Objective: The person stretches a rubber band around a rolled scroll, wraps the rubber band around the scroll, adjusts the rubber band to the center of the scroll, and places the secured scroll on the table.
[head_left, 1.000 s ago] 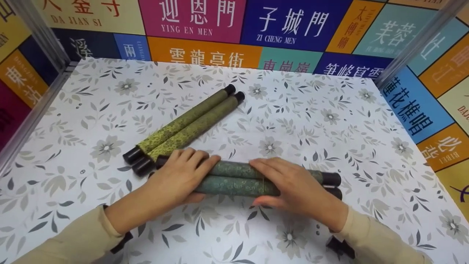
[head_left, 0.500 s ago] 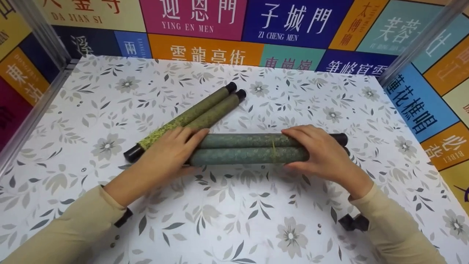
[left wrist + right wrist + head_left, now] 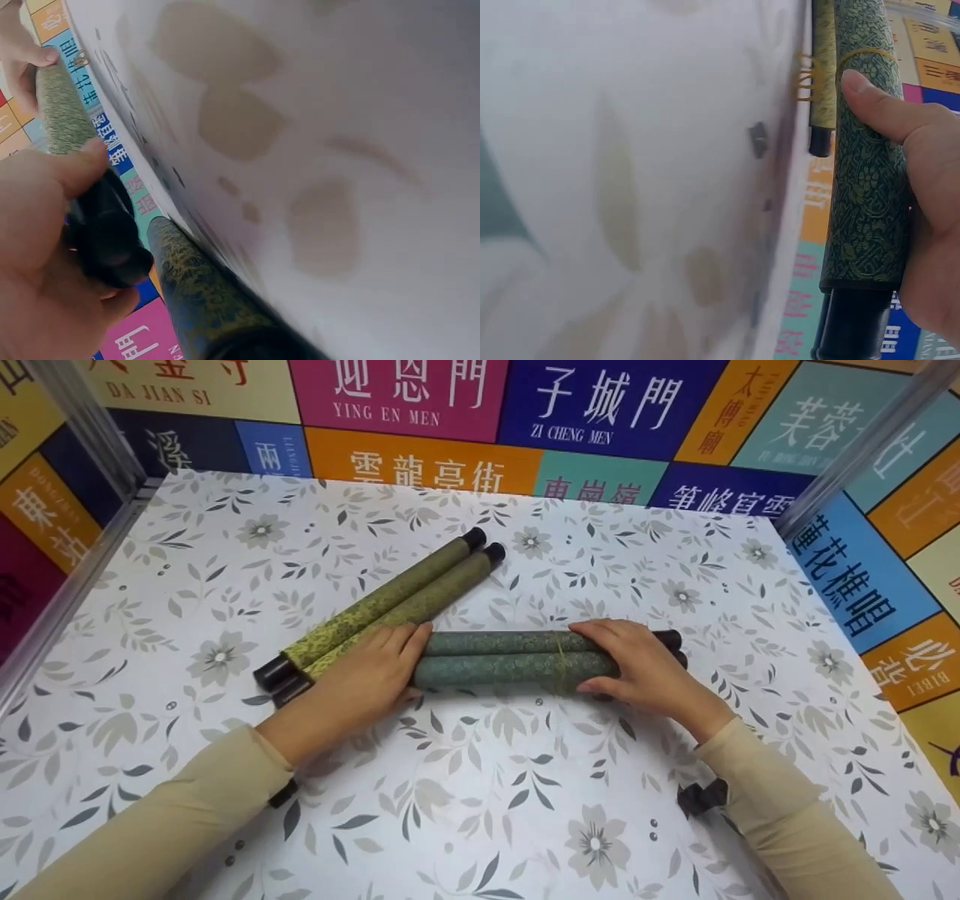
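A green patterned double-roll scroll (image 3: pixel 510 667) with black ends lies crosswise in the head view, a thin yellow band round it. My left hand (image 3: pixel 375 667) grips its left end; in the left wrist view the thumb lies over the black end caps (image 3: pixel 109 225). On the right part, my right hand (image 3: pixel 641 667) grips it, fingers over the far roll and thumb on the near side. The right wrist view shows that thumb by the yellow band (image 3: pixel 866 52). Behind, an olive-yellow double-roll scroll (image 3: pixel 390 592) lies slanted, its near end partly hidden by my left hand.
A white tabletop (image 3: pixel 480 810) with grey flowers and leaves lies under everything. Colourful panels (image 3: pixel 397 394) with Chinese lettering stand along the back and sides. Clear upright edges (image 3: pixel 862 442) rise at the back corners.
Both hands have carried the green scroll from the front toward the back, close beside the olive-yellow one. In the last half second it shifted slightly left.
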`<state>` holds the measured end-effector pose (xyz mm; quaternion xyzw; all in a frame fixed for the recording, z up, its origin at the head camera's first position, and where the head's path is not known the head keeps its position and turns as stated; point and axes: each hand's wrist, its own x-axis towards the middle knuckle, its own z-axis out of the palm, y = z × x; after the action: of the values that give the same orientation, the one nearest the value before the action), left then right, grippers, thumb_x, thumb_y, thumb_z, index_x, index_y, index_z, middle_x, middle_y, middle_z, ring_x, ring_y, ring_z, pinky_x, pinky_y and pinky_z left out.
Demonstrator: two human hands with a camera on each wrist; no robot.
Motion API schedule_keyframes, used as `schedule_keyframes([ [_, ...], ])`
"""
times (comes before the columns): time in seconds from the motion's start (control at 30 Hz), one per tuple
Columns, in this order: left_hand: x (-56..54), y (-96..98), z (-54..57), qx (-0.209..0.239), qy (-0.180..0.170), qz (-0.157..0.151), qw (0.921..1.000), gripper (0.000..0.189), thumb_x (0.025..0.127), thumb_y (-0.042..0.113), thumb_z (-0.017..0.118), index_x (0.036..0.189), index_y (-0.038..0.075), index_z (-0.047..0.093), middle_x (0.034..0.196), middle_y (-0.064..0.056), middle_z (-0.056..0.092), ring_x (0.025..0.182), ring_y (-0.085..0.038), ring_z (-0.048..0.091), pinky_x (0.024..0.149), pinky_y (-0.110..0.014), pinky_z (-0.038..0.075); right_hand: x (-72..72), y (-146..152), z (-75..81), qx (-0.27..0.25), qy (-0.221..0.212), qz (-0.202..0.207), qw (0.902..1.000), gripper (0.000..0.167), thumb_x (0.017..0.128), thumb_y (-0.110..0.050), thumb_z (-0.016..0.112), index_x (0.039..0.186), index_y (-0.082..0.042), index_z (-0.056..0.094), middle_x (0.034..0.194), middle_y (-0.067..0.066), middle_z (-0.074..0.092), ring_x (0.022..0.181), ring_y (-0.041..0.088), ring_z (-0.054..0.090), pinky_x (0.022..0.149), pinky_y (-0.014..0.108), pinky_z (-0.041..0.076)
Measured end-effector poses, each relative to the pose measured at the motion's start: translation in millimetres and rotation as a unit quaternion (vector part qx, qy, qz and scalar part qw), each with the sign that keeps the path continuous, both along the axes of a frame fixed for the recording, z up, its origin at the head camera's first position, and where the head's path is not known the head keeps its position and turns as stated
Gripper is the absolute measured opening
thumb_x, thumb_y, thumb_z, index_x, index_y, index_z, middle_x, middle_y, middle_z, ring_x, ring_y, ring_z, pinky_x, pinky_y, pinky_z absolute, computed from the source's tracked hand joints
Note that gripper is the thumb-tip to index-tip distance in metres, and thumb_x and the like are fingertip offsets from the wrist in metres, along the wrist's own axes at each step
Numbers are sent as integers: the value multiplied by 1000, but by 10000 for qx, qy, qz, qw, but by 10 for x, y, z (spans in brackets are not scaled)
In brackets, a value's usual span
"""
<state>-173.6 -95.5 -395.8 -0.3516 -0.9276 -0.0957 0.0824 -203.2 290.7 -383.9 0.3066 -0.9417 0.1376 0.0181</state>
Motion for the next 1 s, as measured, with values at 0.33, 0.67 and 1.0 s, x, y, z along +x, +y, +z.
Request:
schedule_keyframes([
  [0.33,-5,6,17,-303,-301,100,9990,72,94,27,65,151,-4,33,148,-25,45,136,-41,46,118,-55,34,-80,-44,-59,-34,-683,-76,9976,80,81,-39,78,147,-14,42,146,12,52,137,35,46,118,54,31],
  [0.67,12,-64,160,-303,-526,66,9981,74,90,24,69,151,-1,35,149,-23,44,138,-41,42,118,-58,33,101,-91,73,-276,129,234,9993,34,78,-21,83,106,-17,65,135,10,55,126,32,50,109,50,42],
  [1.0,-86,-105,319,-325,-604,557,9961,57,93,17,63,144,2,43,144,-22,45,135,-44,42,113,-61,36,318,-311,144,982,1104,525,9876,8,78,-23,82,83,-19,77,80,-4,62,72,15,53,63,31,49],
])
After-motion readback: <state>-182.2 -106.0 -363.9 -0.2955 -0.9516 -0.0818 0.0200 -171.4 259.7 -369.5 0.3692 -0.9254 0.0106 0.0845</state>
